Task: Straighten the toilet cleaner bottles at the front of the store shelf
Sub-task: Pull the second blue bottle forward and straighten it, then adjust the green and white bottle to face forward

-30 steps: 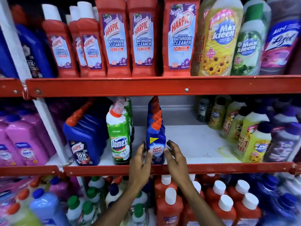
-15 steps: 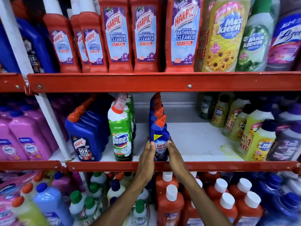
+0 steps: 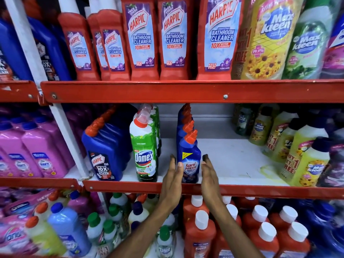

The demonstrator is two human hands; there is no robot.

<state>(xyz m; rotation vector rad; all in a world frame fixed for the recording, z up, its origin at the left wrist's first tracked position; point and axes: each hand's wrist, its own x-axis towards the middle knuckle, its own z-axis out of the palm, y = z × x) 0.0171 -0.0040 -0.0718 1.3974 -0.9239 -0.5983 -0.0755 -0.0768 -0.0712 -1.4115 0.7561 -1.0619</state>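
Observation:
A blue Sani Fresh toilet cleaner bottle [image 3: 189, 161] with an orange cap stands upright at the front edge of the middle shelf [image 3: 242, 191], heading a row of like bottles [image 3: 186, 120]. My left hand [image 3: 172, 181] lies flat along its left side, thumb tip resting on the label. My right hand [image 3: 208, 177] is flat just off its right side, fingers straight. Left of them stand a green Domex bottle [image 3: 146, 155] and a blue Harpic bottle [image 3: 104, 155], both upright at the front.
Bare white shelf board [image 3: 232, 161] lies right of the Sani Fresh row, then yellow Max Kleen bottles [image 3: 307, 164]. Red Harpic bathroom cleaners [image 3: 173, 40] fill the shelf above. White-capped orange bottles [image 3: 201, 231] stand below under my arms. Pink bottles [image 3: 37, 155] sit at left.
My hands reached in and pressed on both sides of the Sani Fresh bottle; now the palms have eased apart and lie flat beside it. The bottle stands squarer to the front.

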